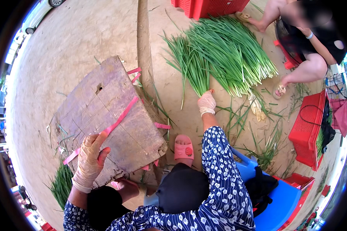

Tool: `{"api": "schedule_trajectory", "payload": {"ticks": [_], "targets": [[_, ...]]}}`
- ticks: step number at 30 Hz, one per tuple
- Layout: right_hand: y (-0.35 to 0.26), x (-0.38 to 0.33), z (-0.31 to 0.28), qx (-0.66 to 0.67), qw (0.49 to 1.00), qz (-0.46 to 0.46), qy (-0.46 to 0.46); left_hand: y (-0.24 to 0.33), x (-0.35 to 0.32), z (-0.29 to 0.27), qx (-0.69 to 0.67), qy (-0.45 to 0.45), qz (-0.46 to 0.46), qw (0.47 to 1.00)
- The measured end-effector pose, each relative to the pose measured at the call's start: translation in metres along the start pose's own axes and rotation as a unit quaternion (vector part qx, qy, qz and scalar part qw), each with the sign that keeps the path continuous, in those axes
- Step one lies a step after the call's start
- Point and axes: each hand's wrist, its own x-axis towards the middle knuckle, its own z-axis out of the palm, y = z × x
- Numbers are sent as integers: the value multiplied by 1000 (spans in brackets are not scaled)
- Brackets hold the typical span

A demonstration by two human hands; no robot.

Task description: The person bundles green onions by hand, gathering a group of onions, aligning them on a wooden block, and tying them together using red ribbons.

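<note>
My right hand (207,103), in a thin pale glove, is closed around the base of a bunch of garlic chives (189,63) lying on the ground, leaves pointing away from me. Right beside it spreads a larger pile of chives (229,50), its pale stem ends toward me. My left hand (90,161), also gloved, rests over a pink strip (121,116) laid slantwise across a worn wooden board (92,100). Its thumb stands apart from the fingers, and the strip passes beneath them.
Red crates stand at the far edge (208,8) and at the right (307,129). A person (316,34) sits at the upper right. Loose leaves litter the ground. A blue chair (275,204) is by my right side; more greens (61,183) lie left of the board.
</note>
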Motion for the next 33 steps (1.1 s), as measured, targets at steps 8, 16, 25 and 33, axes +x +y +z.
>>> {"api": "schedule_trajectory", "payload": {"ticks": [8, 16, 25, 33], "targets": [[22, 14, -78, 287, 938, -21, -195, 14, 4, -9, -15, 16, 22, 1000], [44, -35, -204, 403, 886, 6, -228, 94, 61, 7, -415, -66, -85, 903], [35, -182, -220, 319, 944, -78, -17, 204, 146, 135, -678, -275, -266, 628], [-7, -295, -218, 307, 912, -270, 15, 172, 136, 145, -773, -238, -286, 514]]}}
